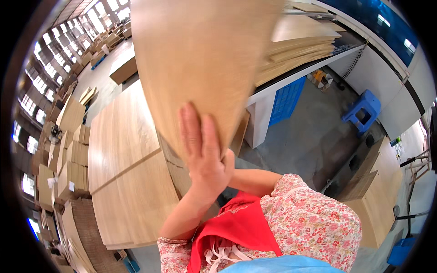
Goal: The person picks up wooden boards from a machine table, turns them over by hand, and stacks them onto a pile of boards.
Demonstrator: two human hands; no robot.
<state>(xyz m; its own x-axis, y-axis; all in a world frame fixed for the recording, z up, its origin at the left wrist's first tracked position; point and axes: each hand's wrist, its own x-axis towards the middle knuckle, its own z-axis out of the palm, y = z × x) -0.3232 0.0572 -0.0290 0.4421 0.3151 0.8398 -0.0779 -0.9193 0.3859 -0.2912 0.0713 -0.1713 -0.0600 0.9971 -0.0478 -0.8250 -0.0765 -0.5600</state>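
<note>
A long, light wood-grain panel (200, 54) stands raised in front of me, its upper end running out of the picture. My left hand (205, 157) holds it near the lower end, with fingers stretched along its face and the thumb by its right edge. My right forearm (255, 181) crosses in behind the left wrist. The right hand itself is hidden behind the left hand and the panel, so its fingers do not show.
To the left lie stacked wood panels (132, 200) at waist height. Another panel stack (300, 45) rests on a dark-topped bench at upper right. A blue crate (287, 101) stands under that bench, and a blue stool (364, 109) farther right. A cardboard-coloured box (375, 195) sits at lower right.
</note>
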